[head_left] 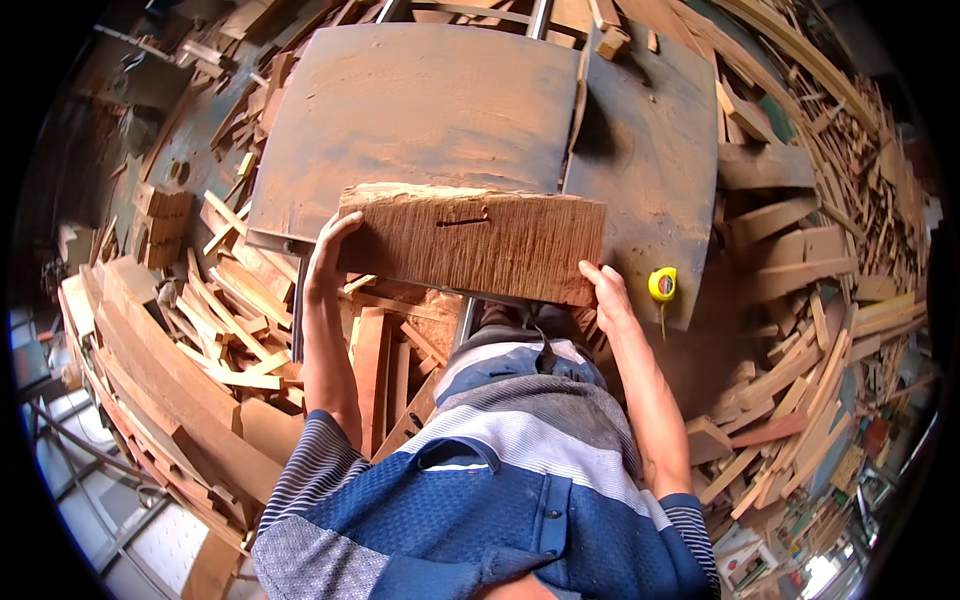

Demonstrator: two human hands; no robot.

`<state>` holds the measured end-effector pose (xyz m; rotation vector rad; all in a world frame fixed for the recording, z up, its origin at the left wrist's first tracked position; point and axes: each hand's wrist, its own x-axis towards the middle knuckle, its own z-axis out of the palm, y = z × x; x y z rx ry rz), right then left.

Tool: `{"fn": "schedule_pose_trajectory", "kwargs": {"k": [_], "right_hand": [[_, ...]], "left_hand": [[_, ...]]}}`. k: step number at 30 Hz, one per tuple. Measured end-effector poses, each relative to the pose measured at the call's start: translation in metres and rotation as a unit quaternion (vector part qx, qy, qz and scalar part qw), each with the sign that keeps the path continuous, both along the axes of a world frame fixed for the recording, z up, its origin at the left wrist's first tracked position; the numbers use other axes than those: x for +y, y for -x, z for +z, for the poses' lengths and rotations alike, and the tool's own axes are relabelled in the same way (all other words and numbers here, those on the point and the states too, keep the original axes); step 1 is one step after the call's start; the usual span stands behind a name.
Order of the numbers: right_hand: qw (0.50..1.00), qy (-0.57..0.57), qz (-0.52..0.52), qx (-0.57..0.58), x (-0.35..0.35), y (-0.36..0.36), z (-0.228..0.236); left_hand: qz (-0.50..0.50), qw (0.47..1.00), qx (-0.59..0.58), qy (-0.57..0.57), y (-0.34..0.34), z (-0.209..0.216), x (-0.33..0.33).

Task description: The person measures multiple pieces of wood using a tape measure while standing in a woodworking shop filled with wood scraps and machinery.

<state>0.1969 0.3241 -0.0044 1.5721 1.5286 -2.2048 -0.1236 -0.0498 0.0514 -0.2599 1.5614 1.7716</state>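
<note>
Between my two hands is a thick brown wooden board (520,245) with a rough, paler far edge and a dark slot-like crack in its face. My left hand (330,250) grips its left end, fingers curled over the edge. At the lower right corner, my right hand (606,292) holds the other end with the thumb on the face. The board is over the near edge of a dusty metal saw table (430,100); whether it touches the table I cannot tell. Right of my right hand, a yellow tape measure (662,284) lies on the table's right part.
A dark gap with a thin upright strip (577,110) splits the table top. Stacked planks (170,370) and loose offcuts (240,320) crowd the left. Beams (785,220) and a large scrap heap (880,180) lie on the right. A small wood block (613,42) sits at the far edge.
</note>
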Motion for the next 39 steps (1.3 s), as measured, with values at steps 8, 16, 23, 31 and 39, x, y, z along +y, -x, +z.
{"fn": "schedule_pose_trajectory", "kwargs": {"k": [8, 16, 23, 31, 39], "right_hand": [[0.982, 0.056, -0.141, 0.111, 0.022, -0.119, 0.103], [0.935, -0.032, -0.305, 0.175, 0.009, -0.260, 0.152], [0.858, -0.023, -0.471, 0.204, -0.083, -0.355, 0.155], [0.714, -0.007, -0.673, 0.195, -0.220, -0.444, 0.116], [0.607, 0.059, -0.763, 0.214, -0.335, -0.459, 0.094]], "left_hand": [[-0.054, 0.979, -0.054, -0.188, -0.037, -0.005, 0.066], [-0.241, 0.941, -0.087, -0.221, -0.129, 0.003, 0.187], [-0.392, 0.899, -0.111, -0.164, -0.190, 0.011, 0.287], [-0.532, 0.843, -0.082, -0.026, -0.310, 0.002, 0.348], [-0.673, 0.735, -0.074, 0.049, -0.400, -0.017, 0.376]]}}
